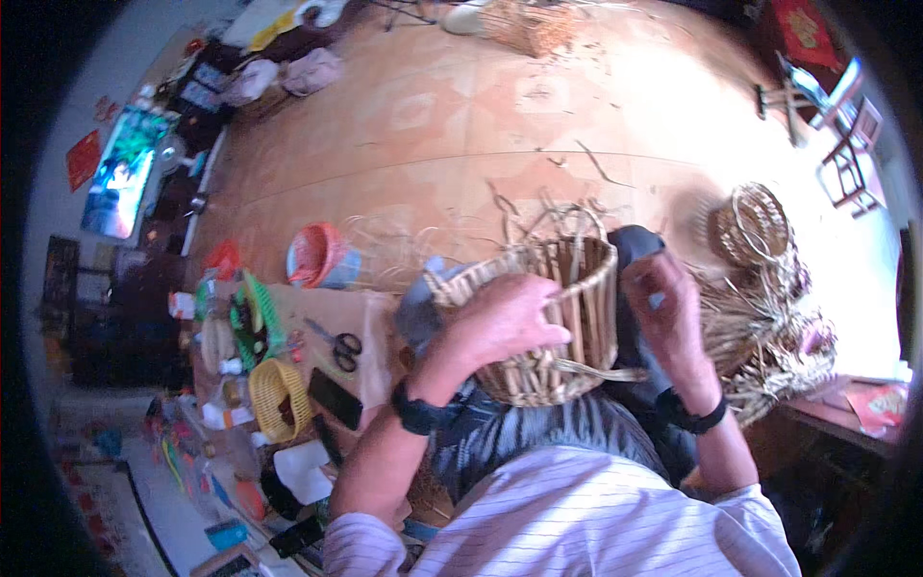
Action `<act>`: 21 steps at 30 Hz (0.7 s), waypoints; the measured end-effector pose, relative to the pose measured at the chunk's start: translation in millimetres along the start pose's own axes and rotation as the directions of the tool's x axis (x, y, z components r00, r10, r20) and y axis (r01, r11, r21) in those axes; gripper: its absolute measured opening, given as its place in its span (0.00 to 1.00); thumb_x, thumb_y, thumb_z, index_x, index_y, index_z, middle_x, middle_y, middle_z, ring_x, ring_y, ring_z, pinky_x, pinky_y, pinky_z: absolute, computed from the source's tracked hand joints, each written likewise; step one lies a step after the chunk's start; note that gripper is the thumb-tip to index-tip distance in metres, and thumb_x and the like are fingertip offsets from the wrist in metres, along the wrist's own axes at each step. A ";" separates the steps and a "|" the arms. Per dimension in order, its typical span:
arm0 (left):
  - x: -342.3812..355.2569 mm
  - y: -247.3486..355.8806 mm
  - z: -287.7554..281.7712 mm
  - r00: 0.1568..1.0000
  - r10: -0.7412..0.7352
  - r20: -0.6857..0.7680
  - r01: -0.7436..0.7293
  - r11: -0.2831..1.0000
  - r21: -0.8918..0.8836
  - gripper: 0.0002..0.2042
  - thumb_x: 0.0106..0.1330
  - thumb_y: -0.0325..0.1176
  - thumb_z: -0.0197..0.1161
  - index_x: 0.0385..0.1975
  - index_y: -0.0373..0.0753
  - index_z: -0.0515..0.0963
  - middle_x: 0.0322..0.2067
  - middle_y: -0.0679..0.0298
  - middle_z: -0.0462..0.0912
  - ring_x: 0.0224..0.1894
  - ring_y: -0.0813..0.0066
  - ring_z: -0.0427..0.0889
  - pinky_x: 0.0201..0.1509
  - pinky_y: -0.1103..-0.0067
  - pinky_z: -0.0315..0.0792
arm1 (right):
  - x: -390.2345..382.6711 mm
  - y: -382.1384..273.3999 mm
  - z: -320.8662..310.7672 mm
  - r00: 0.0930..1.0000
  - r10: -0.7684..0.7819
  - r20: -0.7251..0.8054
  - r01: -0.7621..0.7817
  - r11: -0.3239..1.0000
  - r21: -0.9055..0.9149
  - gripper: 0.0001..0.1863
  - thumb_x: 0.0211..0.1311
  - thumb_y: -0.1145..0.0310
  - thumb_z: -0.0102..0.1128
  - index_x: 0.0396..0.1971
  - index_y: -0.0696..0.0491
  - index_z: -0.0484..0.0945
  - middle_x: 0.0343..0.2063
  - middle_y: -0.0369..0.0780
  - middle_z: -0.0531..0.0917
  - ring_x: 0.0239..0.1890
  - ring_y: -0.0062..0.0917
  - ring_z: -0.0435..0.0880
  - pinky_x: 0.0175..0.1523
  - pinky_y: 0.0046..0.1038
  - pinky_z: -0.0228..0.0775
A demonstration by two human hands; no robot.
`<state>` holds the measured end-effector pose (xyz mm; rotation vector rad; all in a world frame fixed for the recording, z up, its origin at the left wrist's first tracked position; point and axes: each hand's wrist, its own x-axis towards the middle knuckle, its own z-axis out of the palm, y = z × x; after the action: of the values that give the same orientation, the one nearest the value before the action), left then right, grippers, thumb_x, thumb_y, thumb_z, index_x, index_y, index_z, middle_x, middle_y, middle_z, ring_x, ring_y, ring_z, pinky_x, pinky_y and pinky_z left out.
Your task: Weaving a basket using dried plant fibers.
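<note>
A woven basket (586, 332) of tan straw-like strands rests tilted on my lap, with a looped handle and loose strand ends at its far side. My left hand (514, 317) is closed over the near left rim, thumb and fingers on the basket wall. Just right of the basket hovers my right hand (663, 303), apart from it and smeared by motion. Its fingers look bent, but whether they hold anything is unclear. A small whitish patch shows on that hand. One thick strand (615, 373) sticks out from the basket's lower right side toward my right wrist.
A second basket (752, 226) stands right, beside a heap of dry strands (769, 337). On the left table lie scissors (336, 346), a dark phone (336, 398), a yellow basket (279, 399) and a green basket (258, 322). A red-rimmed bucket (320, 257) stands beyond.
</note>
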<state>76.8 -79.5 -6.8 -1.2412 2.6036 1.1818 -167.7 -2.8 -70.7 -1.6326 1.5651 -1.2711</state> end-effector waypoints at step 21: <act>7.6 5.2 -22.1 0.958 -0.005 0.287 0.082 0.963 -0.258 0.13 0.56 0.34 0.73 0.39 0.35 0.87 0.30 0.62 0.90 0.33 0.77 0.86 0.42 0.75 0.80 | -45.2 -38.4 24.7 0.977 0.019 0.213 -0.009 0.999 -0.048 0.15 0.54 0.66 0.77 0.34 0.53 0.78 0.30 0.43 0.81 0.30 0.43 0.84 0.34 0.40 0.77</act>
<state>74.3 -96.7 9.7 -1.0612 2.2556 1.6126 -123.1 42.0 -58.9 -1.7221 1.4811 -1.0206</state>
